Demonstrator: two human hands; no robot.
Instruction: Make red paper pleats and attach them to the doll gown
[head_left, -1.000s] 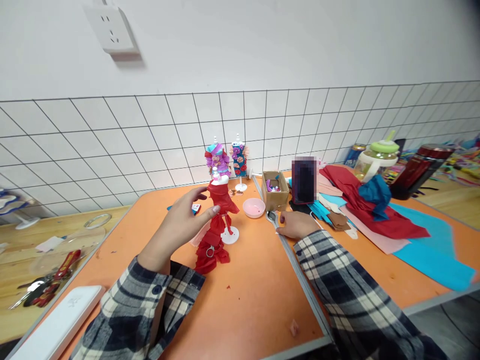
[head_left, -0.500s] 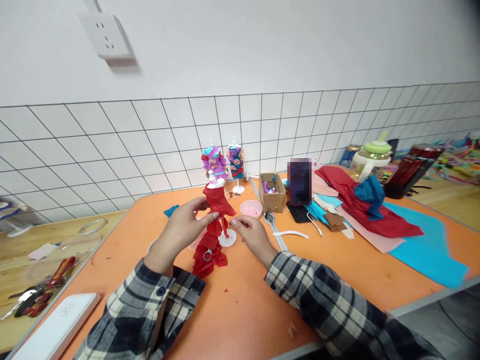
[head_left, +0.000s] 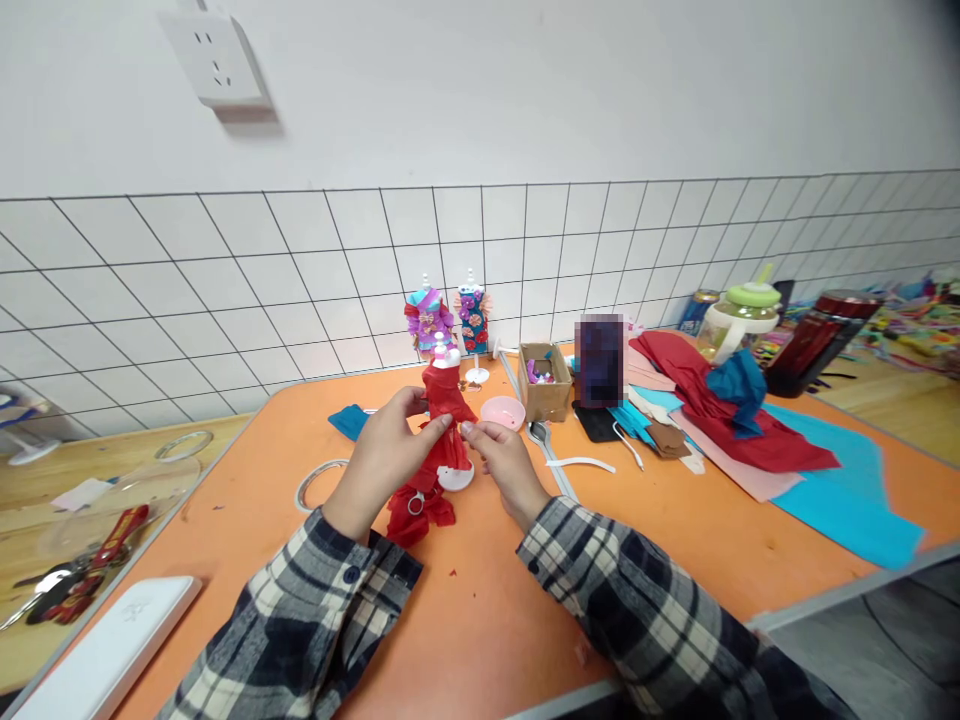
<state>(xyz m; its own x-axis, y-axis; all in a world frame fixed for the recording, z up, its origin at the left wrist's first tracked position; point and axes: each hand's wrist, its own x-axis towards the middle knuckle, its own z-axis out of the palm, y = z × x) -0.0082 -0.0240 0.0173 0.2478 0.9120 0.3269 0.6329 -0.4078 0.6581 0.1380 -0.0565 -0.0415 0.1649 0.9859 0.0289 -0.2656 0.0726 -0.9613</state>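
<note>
A small white dress form [head_left: 448, 357] stands in front of me, wrapped in red crepe paper [head_left: 444, 390], its round base [head_left: 456, 478] on the orange table. My left hand [head_left: 401, 445] is closed around the wrapped form's left side, thumb across the front. On the other side, my right hand [head_left: 504, 455] pinches the paper's edge between thumb and fingertips. More crumpled red paper [head_left: 409, 520] lies below, with a scissors' handle ring [head_left: 416, 502] showing in it. Behind stand two decorated dress forms, one in purple [head_left: 430, 325] and one in teal with flowers [head_left: 473, 325].
A pink bowl [head_left: 502, 412], a cardboard box [head_left: 546, 385] and a spoon [head_left: 538, 433] lie right of centre. Coloured sheets [head_left: 840, 530], a green-lidded cup [head_left: 742, 315] and a dark red bottle [head_left: 821, 345] are farther right. At left are a clear ring [head_left: 306, 488] and a white power bank [head_left: 120, 640].
The red-wrapped form has shifted slightly right and turned or tilted. My right fingertips, a little apart from the form before, now pinch the paper. More of the clear ring shows.
</note>
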